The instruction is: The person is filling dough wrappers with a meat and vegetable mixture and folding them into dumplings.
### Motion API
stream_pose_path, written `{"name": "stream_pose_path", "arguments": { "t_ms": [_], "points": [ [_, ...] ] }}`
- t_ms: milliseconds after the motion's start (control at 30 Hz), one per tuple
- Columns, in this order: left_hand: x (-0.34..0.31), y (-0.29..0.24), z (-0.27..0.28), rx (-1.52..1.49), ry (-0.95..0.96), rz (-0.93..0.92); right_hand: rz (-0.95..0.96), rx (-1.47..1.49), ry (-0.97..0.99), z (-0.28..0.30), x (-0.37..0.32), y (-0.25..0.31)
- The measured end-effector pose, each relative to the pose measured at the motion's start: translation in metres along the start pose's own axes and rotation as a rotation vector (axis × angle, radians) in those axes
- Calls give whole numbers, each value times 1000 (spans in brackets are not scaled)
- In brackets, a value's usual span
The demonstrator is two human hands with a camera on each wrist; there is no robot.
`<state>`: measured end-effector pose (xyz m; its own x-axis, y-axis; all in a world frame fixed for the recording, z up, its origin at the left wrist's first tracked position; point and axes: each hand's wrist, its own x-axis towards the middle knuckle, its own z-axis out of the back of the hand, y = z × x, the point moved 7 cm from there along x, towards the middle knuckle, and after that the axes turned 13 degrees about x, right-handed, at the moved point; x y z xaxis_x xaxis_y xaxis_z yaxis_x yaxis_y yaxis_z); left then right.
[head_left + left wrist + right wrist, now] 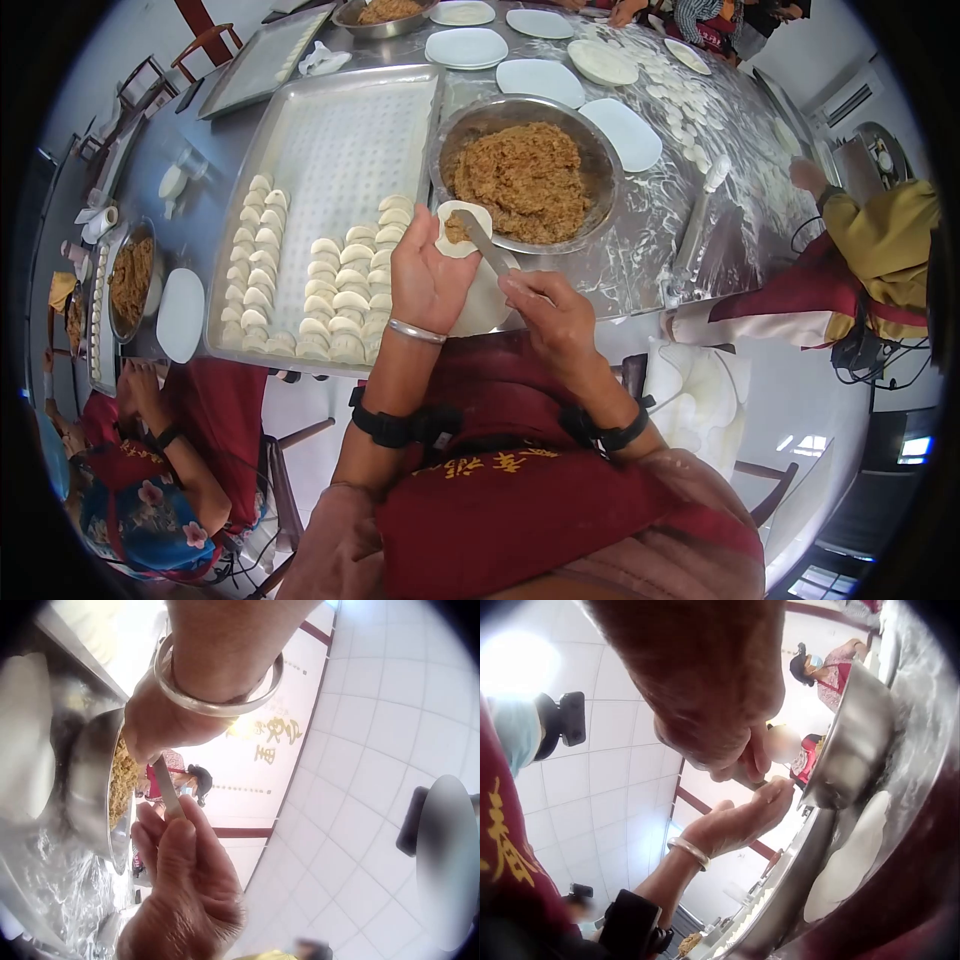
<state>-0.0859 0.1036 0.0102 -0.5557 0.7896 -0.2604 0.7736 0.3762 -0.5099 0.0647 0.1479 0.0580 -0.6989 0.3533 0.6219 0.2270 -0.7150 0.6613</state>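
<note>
My left hand (430, 275) is held palm up in front of the metal bowl (606, 210), a round dumpling wrapper (452, 247) lying on its fingers. A dab of brown filling (456, 230) sits on the wrapper. The right hand (555, 312) grips a flat metal spatula (487, 243), whose blade reaches over the wrapper to the filling. Brown minced filling (520, 175) is heaped in the bowl. In the left wrist view, the right thumb and fingers pinch the spatula (168, 787); the wrapper is hidden there. A silver bracelet (688, 851) circles the left wrist.
Left of the bowl lies a large metal tray (345, 120) with rows of folded dumplings (350, 280). White plates (622, 135) stand beyond the bowl. Flour and a rolling pin (703, 205) are to the right. Other people (880, 250) are at the table, on both sides.
</note>
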Motion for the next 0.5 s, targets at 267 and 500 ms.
{"name": "stream_pose_path", "arguments": {
  "t_ms": [267, 500],
  "points": [
    [-5, 6, 14, 50, 98, 36, -287, 287, -148, 52, 11, -7],
    [-26, 21, 8, 188, 169, 131, -820, 898, -423, 48, 1, -65]
  ]
}}
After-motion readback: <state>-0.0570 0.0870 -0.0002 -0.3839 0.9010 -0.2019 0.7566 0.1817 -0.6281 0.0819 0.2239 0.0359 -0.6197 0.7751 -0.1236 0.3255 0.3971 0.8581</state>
